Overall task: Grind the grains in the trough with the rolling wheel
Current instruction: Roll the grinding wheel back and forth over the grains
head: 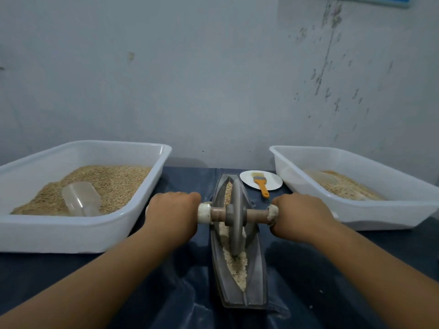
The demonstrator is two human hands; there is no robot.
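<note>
A grey boat-shaped trough (257, 276) lies lengthwise in front of me on the dark blue cloth. Pale crushed grains (237, 267) fill its groove, with whole grains at the far end. The grey rolling wheel (237, 217) stands upright in the groove near the middle, its wooden axle (256, 215) running crosswise. My left hand (174, 213) grips the axle's left handle, and my right hand (300, 214) grips the right handle. Both handle ends are wrapped in white.
A white tub (71, 230) of whole grain with a clear scoop (82, 198) stands at left. Another white tub (380, 211) with paler ground grain stands at right. A white plate (273, 180) with an orange-handled brush (262, 186) sits behind the trough. A wall rises just beyond.
</note>
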